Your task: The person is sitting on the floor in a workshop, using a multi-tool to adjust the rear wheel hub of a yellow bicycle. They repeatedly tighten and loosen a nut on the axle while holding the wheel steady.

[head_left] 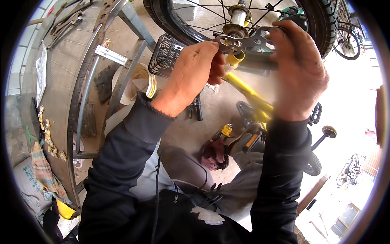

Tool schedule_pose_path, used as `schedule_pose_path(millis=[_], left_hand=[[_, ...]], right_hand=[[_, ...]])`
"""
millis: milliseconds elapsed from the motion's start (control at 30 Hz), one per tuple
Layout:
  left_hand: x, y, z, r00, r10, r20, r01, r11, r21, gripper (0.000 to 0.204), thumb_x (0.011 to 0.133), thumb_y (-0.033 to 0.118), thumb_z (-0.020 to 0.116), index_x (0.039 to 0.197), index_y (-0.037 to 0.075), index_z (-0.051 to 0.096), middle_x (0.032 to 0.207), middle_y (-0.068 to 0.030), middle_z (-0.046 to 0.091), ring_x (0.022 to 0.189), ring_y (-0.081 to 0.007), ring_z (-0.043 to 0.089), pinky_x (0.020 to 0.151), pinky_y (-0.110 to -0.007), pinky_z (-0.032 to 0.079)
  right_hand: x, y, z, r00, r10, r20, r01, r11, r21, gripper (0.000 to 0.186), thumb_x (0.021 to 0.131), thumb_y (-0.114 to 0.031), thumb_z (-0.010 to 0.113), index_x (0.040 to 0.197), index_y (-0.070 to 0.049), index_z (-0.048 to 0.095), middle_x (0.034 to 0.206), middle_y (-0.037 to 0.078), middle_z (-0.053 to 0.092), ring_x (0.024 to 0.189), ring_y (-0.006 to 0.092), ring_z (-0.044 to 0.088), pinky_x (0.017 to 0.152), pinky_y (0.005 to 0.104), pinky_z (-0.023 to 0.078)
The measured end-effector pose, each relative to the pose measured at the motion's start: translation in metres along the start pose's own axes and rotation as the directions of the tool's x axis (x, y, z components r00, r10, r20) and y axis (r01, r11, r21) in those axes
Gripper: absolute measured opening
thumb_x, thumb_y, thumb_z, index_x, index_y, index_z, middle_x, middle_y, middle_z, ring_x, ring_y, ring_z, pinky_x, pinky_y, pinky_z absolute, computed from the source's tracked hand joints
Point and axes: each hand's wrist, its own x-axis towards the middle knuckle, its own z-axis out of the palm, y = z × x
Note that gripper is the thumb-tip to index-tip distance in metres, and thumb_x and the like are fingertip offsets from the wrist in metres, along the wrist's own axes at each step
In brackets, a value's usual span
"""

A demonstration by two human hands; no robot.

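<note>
A flat silver-grey metal plate wrench with cut-out ends (245, 42) is spanning the space between the person's two hands, overlapping the near part of a black-tyred spoked bicycle wheel (165, 20), just on the person's side of its centre. The left hand (191, 77) is pinching the wrench's left end between thumb and bent fingers. The right hand (298, 69), partly blurred, is pinching the other end, its fingers curling in front of the wheel's right side. Whether the wrench is touching the silver metal wheel hub (239, 18), the pictures are not showing clearly.

Below the wheel, a bright yellow bicycle frame tube (248, 92) is slanting down to the right. Farther below the wheel, a yellow-and-black tool (226, 129) is showing beside a crumpled dark maroon cloth (215, 155). A black mesh basket (165, 55) is sitting just left of the wheel, and a round white bucket (122, 86) is standing beyond it, lower left of the wheel. Well to the wheel's left, a grey-brown desk (59, 91) with a curved edge is carrying metal hand tools (72, 25). Right of the wheel, another dark bicycle (348, 40) is standing in the background.
</note>
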Motion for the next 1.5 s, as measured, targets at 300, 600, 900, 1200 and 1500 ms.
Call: schedule_pose_path(millis=[300, 600, 900, 1200, 1500], left_hand=[[-0.001, -0.006, 0.001, 0.961, 0.237, -0.145, -0.218, 0.966, 0.137, 0.039, 0.096, 0.039, 0.05, 0.087, 0.002, 0.06, 0.066, -0.0037, 0.06, 0.052, -0.0097, 0.056, 0.049, -0.022, 0.046], [0.003, 0.0, 0.003, 0.881, 0.466, -0.078, -0.405, 0.829, 0.385, 0.034, 0.096, 0.035, 0.054, 0.084, 0.004, 0.059, 0.065, -0.0001, 0.058, 0.055, -0.0053, 0.054, 0.05, -0.019, 0.044], [0.012, -0.002, 0.001, 0.819, 0.571, -0.064, -0.486, 0.748, 0.452, 0.034, 0.092, 0.032, 0.061, 0.077, 0.002, 0.056, 0.058, 0.0013, 0.053, 0.052, -0.0042, 0.046, 0.049, -0.022, 0.04], [0.013, 0.002, 0.001, 0.798, 0.602, 0.004, -0.502, 0.661, 0.557, 0.025, 0.094, 0.028, 0.059, 0.087, 0.004, 0.062, 0.067, 0.0004, 0.06, 0.058, -0.0042, 0.055, 0.053, -0.019, 0.047], [0.018, 0.005, -0.003, 0.79, 0.611, 0.055, -0.527, 0.63, 0.57, 0.023, 0.094, 0.027, 0.059, 0.091, 0.005, 0.063, 0.069, 0.0005, 0.061, 0.058, -0.0035, 0.055, 0.053, -0.017, 0.046]], right_hand=[[-0.014, 0.012, -0.026, 0.939, 0.296, 0.175, -0.303, 0.953, 0.013, 0.017, 0.077, -0.006, 0.076, 0.091, -0.002, 0.067, 0.071, -0.001, 0.063, 0.065, 0.0031, 0.053, 0.061, 0.0193, 0.045], [-0.033, 0.038, -0.029, 0.935, 0.126, 0.331, -0.057, 0.976, -0.211, 0.016, 0.079, -0.013, 0.075, 0.09, -0.004, 0.067, 0.066, 0.005, 0.062, 0.059, 0.0068, 0.055, 0.055, 0.0229, 0.045], [-0.042, 0.049, -0.024, 0.928, 0.115, 0.354, -0.037, 0.975, -0.221, 0.017, 0.081, -0.014, 0.073, 0.092, -0.003, 0.067, 0.068, 0.008, 0.063, 0.059, 0.0093, 0.057, 0.056, 0.024, 0.046], [-0.042, 0.044, -0.018, 0.893, 0.347, 0.287, -0.317, 0.937, -0.149, 0.017, 0.081, -0.015, 0.073, 0.092, -0.002, 0.067, 0.067, 0.01, 0.063, 0.059, 0.0096, 0.057, 0.055, 0.0247, 0.046], [-0.049, 0.05, -0.011, 0.92, 0.316, 0.232, -0.303, 0.949, -0.088, 0.018, 0.081, -0.017, 0.073, 0.09, -0.002, 0.068, 0.066, 0.011, 0.063, 0.056, 0.013, 0.058, 0.053, 0.0264, 0.046]])
